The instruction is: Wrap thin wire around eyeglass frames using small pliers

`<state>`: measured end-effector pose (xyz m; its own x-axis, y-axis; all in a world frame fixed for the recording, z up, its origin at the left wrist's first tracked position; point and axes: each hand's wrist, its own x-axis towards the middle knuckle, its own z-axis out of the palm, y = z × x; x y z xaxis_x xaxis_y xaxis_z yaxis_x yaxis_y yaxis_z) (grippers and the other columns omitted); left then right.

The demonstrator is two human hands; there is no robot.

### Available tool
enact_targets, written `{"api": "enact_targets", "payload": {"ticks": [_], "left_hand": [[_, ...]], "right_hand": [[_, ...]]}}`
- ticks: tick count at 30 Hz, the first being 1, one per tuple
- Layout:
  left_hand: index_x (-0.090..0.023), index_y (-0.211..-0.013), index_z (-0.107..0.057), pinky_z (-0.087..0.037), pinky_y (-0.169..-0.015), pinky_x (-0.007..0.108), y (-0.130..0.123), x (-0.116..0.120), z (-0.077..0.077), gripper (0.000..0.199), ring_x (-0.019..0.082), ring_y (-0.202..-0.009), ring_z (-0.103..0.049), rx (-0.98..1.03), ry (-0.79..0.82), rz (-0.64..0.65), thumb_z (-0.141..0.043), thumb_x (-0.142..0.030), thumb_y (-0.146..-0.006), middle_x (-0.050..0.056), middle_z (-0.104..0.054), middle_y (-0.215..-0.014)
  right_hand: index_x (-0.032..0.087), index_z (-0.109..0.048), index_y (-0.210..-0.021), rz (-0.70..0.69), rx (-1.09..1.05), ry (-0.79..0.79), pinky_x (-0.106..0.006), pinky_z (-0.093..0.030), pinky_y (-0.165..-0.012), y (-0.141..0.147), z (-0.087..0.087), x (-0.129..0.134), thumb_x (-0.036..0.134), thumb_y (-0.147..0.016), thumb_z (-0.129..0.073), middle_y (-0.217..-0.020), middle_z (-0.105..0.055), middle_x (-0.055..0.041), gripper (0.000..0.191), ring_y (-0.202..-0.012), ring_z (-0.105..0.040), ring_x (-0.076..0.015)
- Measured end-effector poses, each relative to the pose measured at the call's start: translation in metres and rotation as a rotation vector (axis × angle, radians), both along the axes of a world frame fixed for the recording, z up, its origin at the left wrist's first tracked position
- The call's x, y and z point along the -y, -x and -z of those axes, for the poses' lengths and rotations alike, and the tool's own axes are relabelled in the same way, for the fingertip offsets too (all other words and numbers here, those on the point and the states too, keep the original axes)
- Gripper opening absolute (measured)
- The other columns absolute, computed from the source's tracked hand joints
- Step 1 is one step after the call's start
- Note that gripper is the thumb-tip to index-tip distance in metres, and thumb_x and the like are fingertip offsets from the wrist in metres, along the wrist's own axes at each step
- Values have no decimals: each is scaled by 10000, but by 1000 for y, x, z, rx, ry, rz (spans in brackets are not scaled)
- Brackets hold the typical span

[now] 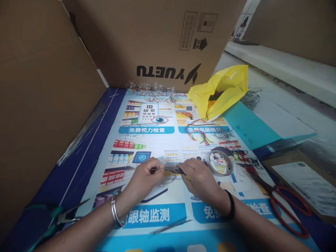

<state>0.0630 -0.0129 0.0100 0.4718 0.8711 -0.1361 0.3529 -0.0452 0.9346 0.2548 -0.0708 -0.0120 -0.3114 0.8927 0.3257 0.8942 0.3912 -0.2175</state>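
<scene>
My left hand (149, 176) pinches a thin wire (169, 181) that curls in fine loops below the fingertips. In my right hand (198, 177) is a pair of pliers (173, 169), its dark jaws pointing left to the wire by my left fingers. Most of the pliers' handle is hidden in the palm, with a little yellow showing. Whether the jaws are closed on the wire is too small to tell. Right of my right hand lies a roll of clear tape (220, 163). Both hands are over the middle of a printed poster sheet (147, 140).
Red-handled scissors (285, 206) lie right, green-handled pliers (56, 220) left. Straight wires (82, 134) lie along the left edge, more (170, 226) in front. Wire pieces (154, 90) pile against the cardboard box (157, 42). A yellow bag (223, 91) and coloured cords (199, 134) are back right.
</scene>
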Motion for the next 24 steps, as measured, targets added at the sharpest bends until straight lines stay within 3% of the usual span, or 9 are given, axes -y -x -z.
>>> {"api": "enact_targets", "payload": {"ticks": [24], "left_hand": [[-180, -600, -496, -355, -618, 250, 0, 2, -3, 118, 136, -649, -457, -18, -36, 3, -472, -192, -715, -14, -483, -648]], "right_hand": [[143, -620, -873, 6, 22, -39, -293, -404, -690, 3, -2, 1, 120, -799, -455, -735, -598, -70, 183, -749, -520, -183]]}}
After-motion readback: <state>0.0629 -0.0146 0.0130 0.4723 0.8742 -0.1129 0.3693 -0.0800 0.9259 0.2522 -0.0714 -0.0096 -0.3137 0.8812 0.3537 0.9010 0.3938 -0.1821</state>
